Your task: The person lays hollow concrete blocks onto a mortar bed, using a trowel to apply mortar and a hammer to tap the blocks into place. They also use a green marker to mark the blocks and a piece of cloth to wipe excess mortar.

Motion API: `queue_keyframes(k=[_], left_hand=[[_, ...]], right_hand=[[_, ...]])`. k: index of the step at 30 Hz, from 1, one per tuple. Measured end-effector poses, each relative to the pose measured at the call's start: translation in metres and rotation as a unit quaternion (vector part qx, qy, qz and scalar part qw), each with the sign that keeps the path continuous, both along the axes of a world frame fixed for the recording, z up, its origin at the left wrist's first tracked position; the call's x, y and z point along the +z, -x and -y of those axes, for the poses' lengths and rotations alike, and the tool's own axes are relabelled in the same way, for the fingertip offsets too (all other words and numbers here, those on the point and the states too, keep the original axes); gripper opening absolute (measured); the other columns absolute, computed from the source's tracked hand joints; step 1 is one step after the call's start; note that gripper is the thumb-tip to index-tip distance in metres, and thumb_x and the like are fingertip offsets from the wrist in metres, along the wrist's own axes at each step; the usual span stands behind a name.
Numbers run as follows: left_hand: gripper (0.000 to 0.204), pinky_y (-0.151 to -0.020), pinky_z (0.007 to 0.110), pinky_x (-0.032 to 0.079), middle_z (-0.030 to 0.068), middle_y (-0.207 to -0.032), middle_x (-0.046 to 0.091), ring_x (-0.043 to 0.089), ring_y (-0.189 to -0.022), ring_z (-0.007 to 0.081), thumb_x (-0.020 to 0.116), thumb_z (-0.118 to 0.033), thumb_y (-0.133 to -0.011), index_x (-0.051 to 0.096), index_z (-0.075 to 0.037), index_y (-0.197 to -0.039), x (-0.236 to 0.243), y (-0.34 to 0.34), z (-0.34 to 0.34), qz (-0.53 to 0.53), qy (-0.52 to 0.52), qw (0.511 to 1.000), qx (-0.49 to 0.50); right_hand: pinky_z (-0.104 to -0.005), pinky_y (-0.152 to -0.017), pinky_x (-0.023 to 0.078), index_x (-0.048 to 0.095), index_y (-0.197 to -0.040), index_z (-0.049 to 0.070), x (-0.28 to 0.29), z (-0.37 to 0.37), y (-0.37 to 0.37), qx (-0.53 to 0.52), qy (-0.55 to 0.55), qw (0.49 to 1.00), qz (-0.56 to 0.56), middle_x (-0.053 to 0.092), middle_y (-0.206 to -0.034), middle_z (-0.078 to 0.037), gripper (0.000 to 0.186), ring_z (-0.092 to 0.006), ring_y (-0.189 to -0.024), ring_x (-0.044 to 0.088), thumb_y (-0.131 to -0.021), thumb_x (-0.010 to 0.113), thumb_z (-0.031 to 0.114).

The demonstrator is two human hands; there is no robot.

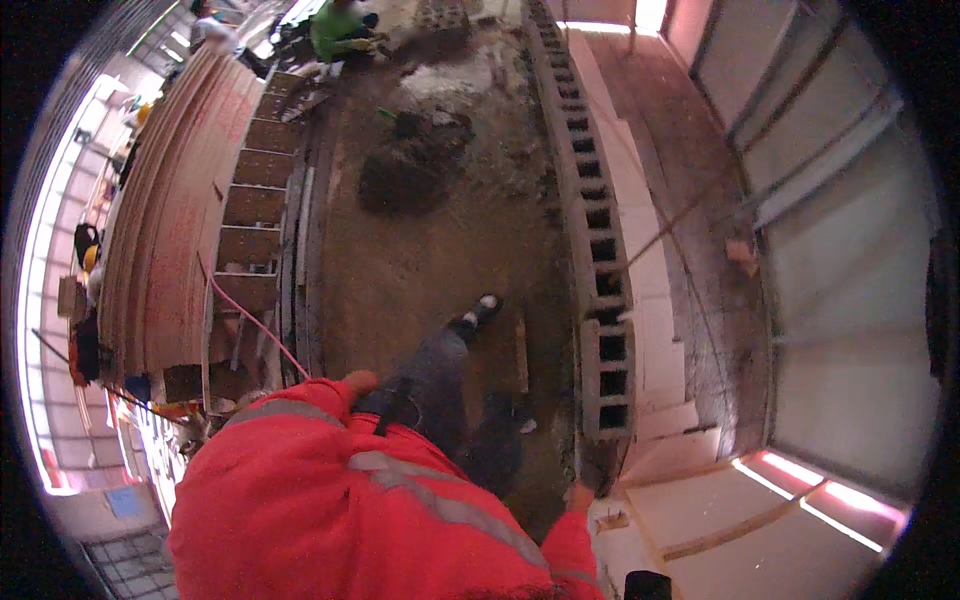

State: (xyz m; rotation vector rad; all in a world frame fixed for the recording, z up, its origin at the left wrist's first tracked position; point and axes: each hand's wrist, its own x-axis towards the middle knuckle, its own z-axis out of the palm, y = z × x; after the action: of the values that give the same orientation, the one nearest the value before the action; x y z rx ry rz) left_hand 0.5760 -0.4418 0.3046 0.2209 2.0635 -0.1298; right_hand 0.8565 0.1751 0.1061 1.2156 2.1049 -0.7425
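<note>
My left hand (362, 380) shows just past the cuff of my red jacket, close to my waist and dark trousers. Its fingers are too small and blurred to make out. A pink cord (250, 318) runs from the wooden frame on the left down toward that sleeve. Low on the right is my right hand (578, 496), beside the near end of a row of hollow concrete blocks (612, 380). A dark shape (600, 468) lies next to this hand; I cannot tell what it is or whether I touch it.
A dirt floor (420, 280) stretches ahead, with a dark soil heap (405, 175). Stacked boards (175, 210) stand left. A thin stick (521, 350) lies near my foot (487, 304). Farther off, a person in green (338, 30) crouches. Pale panels (850, 300) rise on the right.
</note>
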Motion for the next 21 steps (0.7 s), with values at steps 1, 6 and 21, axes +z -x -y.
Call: queue_keyframes(k=[1,6,21], left_hand=[[0.027,-0.073,0.046,0.053,0.0173,-0.091,0.068,0.066,-0.085,0.0346,0.058,-0.025,-0.075,0.07,-0.006,-0.089,0.005,0.001,-0.003,-0.006,-0.019,1.0,-0.001],[0.024,-0.068,0.046,0.054,0.0143,-0.088,0.069,0.067,-0.081,0.0334,0.061,-0.023,-0.072,0.071,-0.008,-0.087,0.026,0.069,-0.022,-0.094,0.011,0.995,0.029],[0.048,-0.085,0.045,0.048,0.0179,-0.107,0.063,0.059,-0.1,0.0365,0.055,-0.046,-0.083,0.062,-0.007,-0.11,0.06,0.17,0.137,-0.152,-0.333,0.93,0.033]], right_hand=[[-0.0396,-0.054,0.047,0.061,-0.082,0.006,0.015,0.007,-0.018,0.154,-0.023,0.987,-0.026,0.058,-0.066,-0.01,0.027,-0.0247,-0.063,0.059,-0.081,0.061,0.034],[-0.037,-0.045,0.045,0.064,-0.077,0.009,0.097,0.028,-0.067,0.346,-0.015,0.938,0.017,0.058,-0.058,-0.006,0.032,-0.023,-0.048,0.055,-0.081,0.06,0.04],[-0.0438,-0.065,0.053,0.068,-0.086,0.011,0.194,0.284,0.056,0.355,-0.081,0.93,-0.044,0.067,-0.075,-0.011,0.031,-0.0317,-0.069,0.065,-0.071,0.065,0.038]])
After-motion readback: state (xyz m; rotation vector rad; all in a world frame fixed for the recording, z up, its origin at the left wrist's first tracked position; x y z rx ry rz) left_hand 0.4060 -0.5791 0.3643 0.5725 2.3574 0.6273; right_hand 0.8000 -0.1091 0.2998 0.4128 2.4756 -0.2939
